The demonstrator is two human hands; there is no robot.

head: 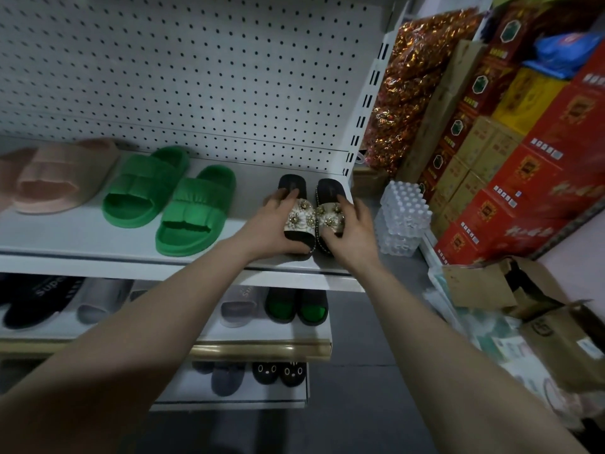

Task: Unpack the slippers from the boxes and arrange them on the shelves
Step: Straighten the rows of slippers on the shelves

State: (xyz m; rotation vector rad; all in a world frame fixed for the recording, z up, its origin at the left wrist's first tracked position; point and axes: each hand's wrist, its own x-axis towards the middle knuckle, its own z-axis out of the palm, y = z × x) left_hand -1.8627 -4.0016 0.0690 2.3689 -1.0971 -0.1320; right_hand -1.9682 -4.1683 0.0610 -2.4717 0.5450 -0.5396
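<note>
Three shelves [183, 262] were in view. The top one carried two pink slippers [62, 178], one cut by the frame edge, two green slippers [144, 188] and two black slippers with beaded straps [299, 219]. The middle one held five: one black slipper [32, 299], two grey slippers [101, 299] and two black-and-green slippers [296, 306]. The lowest held two cat-faced slippers [280, 373] and what looked like two grey-blue slippers [227, 378]. Two hands [278, 221] showed.

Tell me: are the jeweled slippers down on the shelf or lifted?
Down. The slippers sit flat, side by side, on the shelf's right end; left hand and right hand each hold one.
</note>
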